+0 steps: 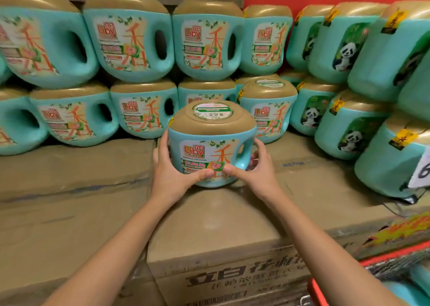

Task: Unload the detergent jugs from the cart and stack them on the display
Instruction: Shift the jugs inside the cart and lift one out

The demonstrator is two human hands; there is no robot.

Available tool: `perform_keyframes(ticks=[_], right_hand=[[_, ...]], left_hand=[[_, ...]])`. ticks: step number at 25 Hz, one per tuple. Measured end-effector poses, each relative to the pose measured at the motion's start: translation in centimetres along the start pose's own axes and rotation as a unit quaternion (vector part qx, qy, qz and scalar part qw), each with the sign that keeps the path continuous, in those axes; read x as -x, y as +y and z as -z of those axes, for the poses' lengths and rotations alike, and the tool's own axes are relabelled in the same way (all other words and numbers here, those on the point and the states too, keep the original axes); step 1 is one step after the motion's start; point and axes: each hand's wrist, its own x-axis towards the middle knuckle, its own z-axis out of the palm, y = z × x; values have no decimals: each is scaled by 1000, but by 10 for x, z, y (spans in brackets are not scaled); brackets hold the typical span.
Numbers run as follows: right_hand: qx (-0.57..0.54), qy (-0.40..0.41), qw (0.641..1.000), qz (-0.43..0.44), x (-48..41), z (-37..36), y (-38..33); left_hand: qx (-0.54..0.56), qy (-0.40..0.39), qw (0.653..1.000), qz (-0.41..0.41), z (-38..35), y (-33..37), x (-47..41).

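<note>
A teal detergent jug (210, 140) with a gold cap stands upright on the cardboard boxes (221, 222) that form the display base. My left hand (172, 173) grips its left side, thumb across the label. My right hand (251, 168) holds its right side at the handle, fingers curled round it. Behind it, two rows of the same teal jugs (132, 40) are stacked, their labels facing me. One more jug (267, 110) stands just behind and to the right of the held one.
Panda-label teal jugs (344, 47) are piled along the right side against a red wall. A white price sign (422, 168) sits at the right edge. The red cart rim (318, 291) shows at the bottom right, with a teal jug (400, 294) partly visible inside.
</note>
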Motion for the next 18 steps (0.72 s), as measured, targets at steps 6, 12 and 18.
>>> perform_keyframes(ticks=[6, 12, 18], right_hand=[[-18, 47, 999, -18, -38, -31, 18], [40, 60, 997, -13, -72, -43, 22], [19, 42, 999, 2, -80, -46, 29]], left_hand=[[69, 45, 996, 43, -19, -8, -39], [-1, 80, 996, 37, -34, -20, -62], [-14, 78, 995, 53, -37, -27, -68]])
